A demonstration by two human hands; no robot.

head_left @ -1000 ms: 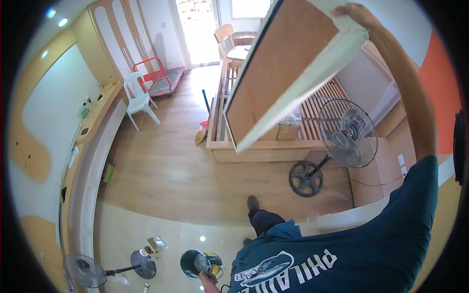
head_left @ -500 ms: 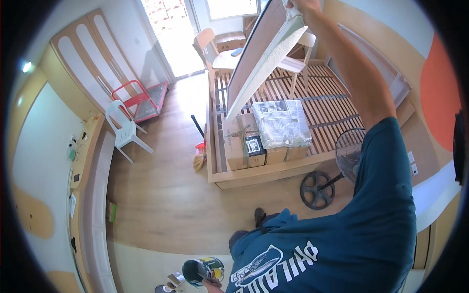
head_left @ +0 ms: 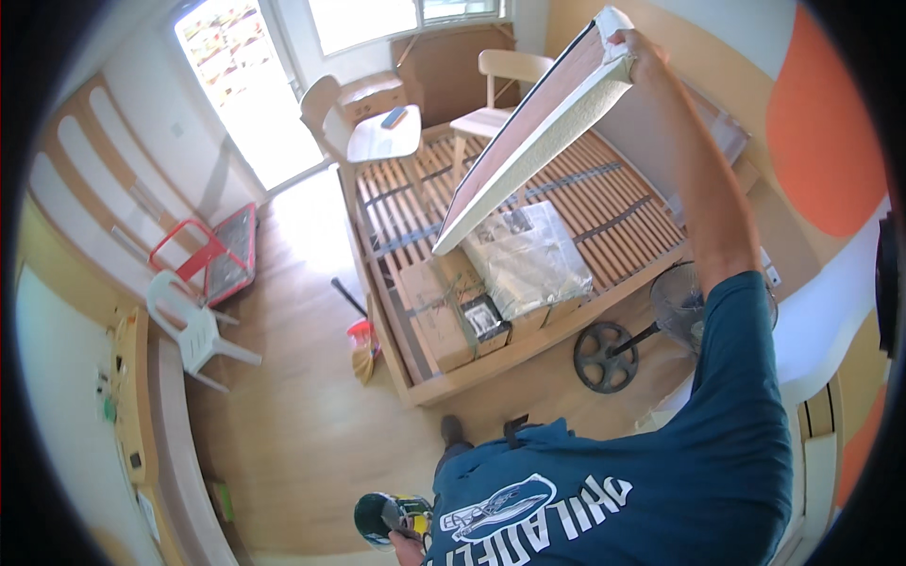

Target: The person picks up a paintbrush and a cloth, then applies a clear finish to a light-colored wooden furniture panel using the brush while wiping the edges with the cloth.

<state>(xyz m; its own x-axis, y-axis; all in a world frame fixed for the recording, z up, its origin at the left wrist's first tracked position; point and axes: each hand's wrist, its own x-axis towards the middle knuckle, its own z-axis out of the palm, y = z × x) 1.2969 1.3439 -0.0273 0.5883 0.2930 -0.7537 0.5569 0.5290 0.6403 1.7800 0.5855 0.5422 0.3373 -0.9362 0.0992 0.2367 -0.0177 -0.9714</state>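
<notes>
My raised right hand [head_left: 645, 58] is closed on the upper corner of a large tilted panel [head_left: 514, 132]. The panel has a reddish-brown face and a thick, rough whitish edge; white crumpled material wraps the gripped corner. Its lower end hangs over the boxes on the bed frame. Low in the picture, my left hand [head_left: 408, 549] is closed around a round can [head_left: 415, 507] with a dark and yellow label. A flat grey blade-like tool [head_left: 391, 515] shows at the can's mouth, apparently held along with it. My left fingers are only partly visible.
Cardboard boxes [head_left: 429, 316] and a plastic-wrapped package [head_left: 538, 269] lie on the slatted bed frame [head_left: 453, 375]. Two wooden chairs [head_left: 382, 141] stand on the slats. A fan [head_left: 609, 357] is beside my right side. A broom [head_left: 363, 354], white chair [head_left: 198, 335] and red trolley [head_left: 222, 255] stand left.
My view has turned, shifting the room leftward and down at the door side. My right hand and the panel sit lower and further right in the picture. Both hands keep their holds.
</notes>
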